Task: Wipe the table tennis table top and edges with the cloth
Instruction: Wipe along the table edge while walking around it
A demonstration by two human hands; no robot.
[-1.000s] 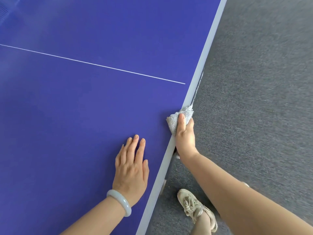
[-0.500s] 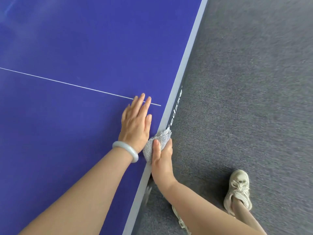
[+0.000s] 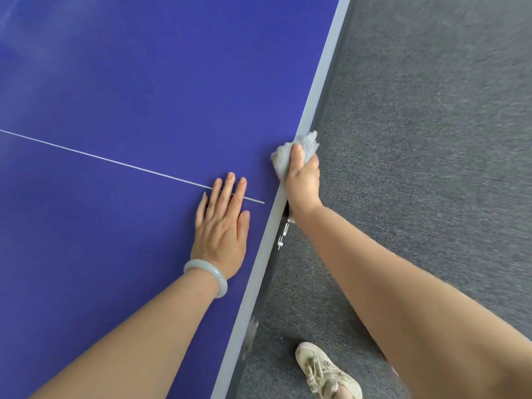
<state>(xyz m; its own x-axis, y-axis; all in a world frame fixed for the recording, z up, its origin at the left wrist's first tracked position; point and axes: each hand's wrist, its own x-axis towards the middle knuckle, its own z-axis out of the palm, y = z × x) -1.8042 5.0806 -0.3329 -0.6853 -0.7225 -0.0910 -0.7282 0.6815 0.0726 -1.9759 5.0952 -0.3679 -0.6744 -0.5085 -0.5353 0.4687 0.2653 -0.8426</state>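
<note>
The blue table tennis table fills the left of the head view, with a pale grey edge band running diagonally. My right hand grips a grey cloth wrapped over that edge, thumb on top and fingers hidden down the side. My left hand rests flat on the blue top just inside the edge, fingers straight across the thin white centre line. A pale bangle sits on the left wrist.
Grey carpet covers the floor to the right of the table. My foot in a cream sneaker stands on it close to the table edge at the bottom.
My right hand has slid the cloth farther up along the table edge, past the end of the white line. My left hand stays flat by the line.
</note>
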